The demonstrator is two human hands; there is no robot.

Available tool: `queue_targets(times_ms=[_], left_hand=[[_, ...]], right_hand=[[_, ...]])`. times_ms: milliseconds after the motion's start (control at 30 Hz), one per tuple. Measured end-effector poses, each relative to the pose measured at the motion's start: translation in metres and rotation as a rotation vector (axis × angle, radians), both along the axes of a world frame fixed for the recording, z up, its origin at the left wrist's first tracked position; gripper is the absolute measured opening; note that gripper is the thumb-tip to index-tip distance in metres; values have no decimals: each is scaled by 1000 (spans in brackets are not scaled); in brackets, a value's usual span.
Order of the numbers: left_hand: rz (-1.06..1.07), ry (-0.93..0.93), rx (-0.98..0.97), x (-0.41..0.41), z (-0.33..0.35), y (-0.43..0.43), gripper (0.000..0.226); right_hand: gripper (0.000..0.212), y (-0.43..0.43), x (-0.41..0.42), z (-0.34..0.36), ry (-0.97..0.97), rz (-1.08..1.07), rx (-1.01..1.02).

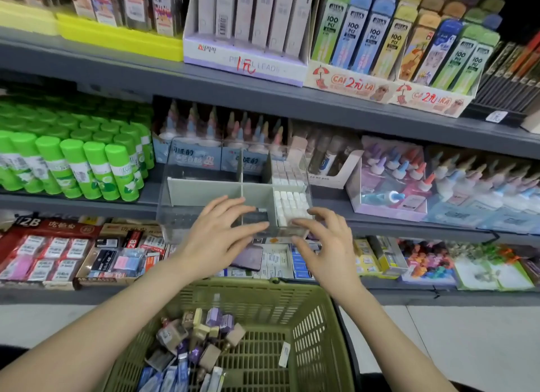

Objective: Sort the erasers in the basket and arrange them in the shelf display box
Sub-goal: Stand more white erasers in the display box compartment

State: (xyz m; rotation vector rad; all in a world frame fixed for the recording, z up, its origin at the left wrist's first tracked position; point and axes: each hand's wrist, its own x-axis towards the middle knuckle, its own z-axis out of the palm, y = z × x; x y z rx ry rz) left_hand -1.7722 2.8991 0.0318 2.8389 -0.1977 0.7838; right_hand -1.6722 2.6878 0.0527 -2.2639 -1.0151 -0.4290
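A clear display box [204, 191] with grey dividers stands on the middle shelf. Its two right compartments hold rows of white erasers [290, 206]; the left compartments look bare. My left hand [222, 231] reaches to the box's front edge with fingers stretched out over the middle compartment. My right hand [324, 242] hovers at the front right corner, fingers spread and slightly bent, holding nothing. Below, a green plastic basket [309, 327] holds several mixed erasers [193, 342] in beige, purple and blue wrappers, plus one white eraser [284, 353] apart at the right.
Green glue sticks [73, 163] crowd the shelf left of the box; glue bottles [409, 175] stand behind and to its right. The lower shelf carries boxed erasers [49, 251] and a dark phone [248, 257]. Pencil lead packs [380, 40] fill the top shelf.
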Motion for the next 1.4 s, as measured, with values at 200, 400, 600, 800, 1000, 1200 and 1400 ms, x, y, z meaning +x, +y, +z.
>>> queue_targets(times_ms=[200, 400, 600, 800, 1000, 1200, 1400], left_hand=[[-8, -104, -219, -45, -55, -46, 24], [29, 298, -203, -86, -176, -68, 42], [-3, 526, -341, -107, -249, -84, 29], [15, 633, -510, -110, -279, -94, 27], [-72, 913, -707, -90, -287, -121, 33], [-91, 1121, -915, -69, -297, -162, 37], [-138, 1250, -596, -67, -321, -195, 51]], right_hand=[[14, -51, -64, -72, 703, -181, 268], [40, -71, -85, -194, 1157, -382, -319], [48, -62, -63, -284, 991, -380, -651], [49, -55, -64, -324, 781, -375, -738], [56, -70, -74, -260, 1061, -344, -376], [43, -127, -75, -160, 168, -250, -401], [35, -165, -64, -180, 376, -188, -119]])
